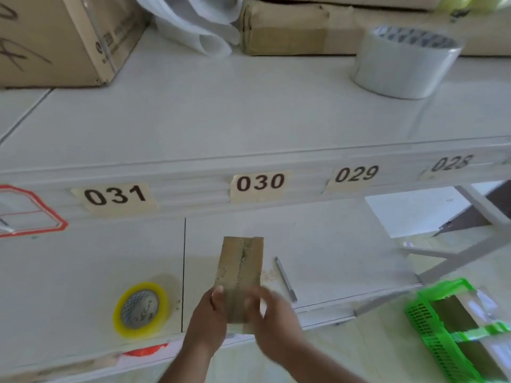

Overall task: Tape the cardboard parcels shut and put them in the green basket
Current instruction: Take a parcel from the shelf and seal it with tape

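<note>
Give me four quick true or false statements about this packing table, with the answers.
1. Both hands hold the cardboard parcel. True: the left hand and the right hand grip its near end.
2. The yellow tape roll lies right of the parcel. False: it lies left.
3. The green basket already holds cardboard. True.
4. The white tape roll sits inside the basket. False: it stands on the table.

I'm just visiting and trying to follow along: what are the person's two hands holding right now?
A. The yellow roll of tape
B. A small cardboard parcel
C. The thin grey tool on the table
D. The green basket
B: the left hand and the right hand both grip the near end of the cardboard parcel, while the yellow tape roll lies apart on the table to its left.
</note>
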`<state>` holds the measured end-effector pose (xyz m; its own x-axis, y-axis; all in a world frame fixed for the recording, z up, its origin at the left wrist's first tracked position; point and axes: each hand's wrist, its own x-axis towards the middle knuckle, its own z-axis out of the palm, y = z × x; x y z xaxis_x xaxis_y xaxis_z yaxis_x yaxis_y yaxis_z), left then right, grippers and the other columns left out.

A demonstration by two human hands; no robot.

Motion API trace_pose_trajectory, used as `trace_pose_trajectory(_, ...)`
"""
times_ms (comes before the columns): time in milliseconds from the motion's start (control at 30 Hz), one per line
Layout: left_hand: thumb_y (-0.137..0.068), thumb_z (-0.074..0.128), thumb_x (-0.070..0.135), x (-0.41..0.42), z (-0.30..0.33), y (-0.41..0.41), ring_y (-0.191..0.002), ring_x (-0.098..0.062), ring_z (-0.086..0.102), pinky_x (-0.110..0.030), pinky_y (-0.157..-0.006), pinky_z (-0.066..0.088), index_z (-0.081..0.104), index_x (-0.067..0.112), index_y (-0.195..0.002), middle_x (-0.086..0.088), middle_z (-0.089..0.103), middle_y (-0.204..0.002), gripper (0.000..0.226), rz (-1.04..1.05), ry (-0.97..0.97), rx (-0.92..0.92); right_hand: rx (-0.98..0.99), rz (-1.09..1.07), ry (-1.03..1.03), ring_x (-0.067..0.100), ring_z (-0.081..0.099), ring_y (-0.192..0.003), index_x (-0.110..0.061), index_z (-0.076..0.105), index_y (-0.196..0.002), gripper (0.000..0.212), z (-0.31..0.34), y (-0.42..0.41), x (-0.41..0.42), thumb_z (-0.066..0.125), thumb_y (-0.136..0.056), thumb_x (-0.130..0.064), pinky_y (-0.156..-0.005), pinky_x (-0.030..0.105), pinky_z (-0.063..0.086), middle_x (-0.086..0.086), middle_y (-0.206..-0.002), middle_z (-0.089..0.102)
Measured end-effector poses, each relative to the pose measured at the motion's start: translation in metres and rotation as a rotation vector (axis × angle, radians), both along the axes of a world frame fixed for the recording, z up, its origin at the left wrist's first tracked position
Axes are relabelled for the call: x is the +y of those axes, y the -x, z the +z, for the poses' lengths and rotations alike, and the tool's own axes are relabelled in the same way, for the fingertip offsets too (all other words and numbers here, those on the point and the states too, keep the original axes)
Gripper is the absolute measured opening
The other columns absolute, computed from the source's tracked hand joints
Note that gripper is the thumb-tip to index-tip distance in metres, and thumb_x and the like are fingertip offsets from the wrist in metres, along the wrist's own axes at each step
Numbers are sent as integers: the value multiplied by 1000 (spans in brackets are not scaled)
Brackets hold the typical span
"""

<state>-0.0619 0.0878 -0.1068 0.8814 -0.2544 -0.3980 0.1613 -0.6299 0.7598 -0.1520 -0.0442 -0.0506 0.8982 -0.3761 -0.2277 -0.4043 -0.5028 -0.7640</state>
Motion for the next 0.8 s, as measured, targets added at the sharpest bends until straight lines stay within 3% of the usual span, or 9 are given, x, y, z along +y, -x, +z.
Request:
trace_pose_trajectory(67,-108,21,51,0,-2,-3,-91,-11,64,-28,-76,45,64,28,-118,6,70,-103,50,-25,-12,-1,105,-267,-129,10,59,-125,-32,54,-142,48,0,-15,-5,51,-96,-45,-107,41,52,-15,-138,62)
trace_pose_trajectory(133,-109,22,50,-1,1,-2,-91,-8,63,-28,-77,44,62,28,-124,2,70,-110,48,-46,7,7,193,-319,-359,15,67,-113,-30,52,-139,58,-7,-29,3,55,-86,-53,-98,44,59,-10,-127,68)
trace_pose_trajectory(233,-101,30,67,10,14,8,-122,-3,59,-29,-102,46,49,44,-146,12,61,-141,54,-100,185,-15,55,-415,-520,15,77,-91,-23,73,-114,54,4,-39,20,76,-75,-60,-84,44,64,-5,-98,79)
trace_pose_trajectory(333,-89,33,83,30,48,12,-142,13,31,-30,-116,34,31,62,-150,37,29,-155,64,-280,201,-257,-130,-469,-645,29,79,-91,-14,75,-111,46,29,-29,25,93,-77,-38,-78,52,65,11,-99,80)
trace_pose_trajectory(433,-89,53,66,44,85,17,-142,16,28,-32,-116,35,40,62,-145,40,19,-157,58,-491,312,-263,-193,-489,-743,35,78,-93,-7,70,-120,40,48,-5,22,86,-85,-18,-77,48,65,17,-102,79)
trace_pose_trajectory(533,-93,62,55,52,94,8,-149,7,23,-36,-122,31,41,58,-146,31,21,-162,57,-354,279,-280,-164,-542,-882,33,78,-97,-7,62,-126,53,63,20,8,81,-88,-37,-75,41,64,15,-107,79)
trace_pose_trajectory(600,-90,68,57,46,109,-1,-143,-1,40,-38,-116,39,41,47,-147,21,38,-158,63,-242,309,-70,-156,-530,-921,31,78,-96,-6,62,-122,48,73,36,0,70,-94,-43,-74,38,62,15,-107,79)
trace_pose_trajectory(700,-81,75,62,28,138,1,-110,-1,67,-35,-99,50,58,36,-134,16,73,-122,62,-324,444,356,-181,-524,-939,36,74,-110,-6,62,-130,69,79,55,-5,74,-85,-57,-102,53,56,19,-120,75)
trace_pose_trajectory(800,-76,72,57,14,146,14,-110,-19,69,-48,-97,55,65,37,-125,7,76,-114,54,-387,454,461,-281,-558,-985,40,66,-123,-12,62,-140,76,80,77,-8,71,-83,-62,-113,60,45,21,-132,69)
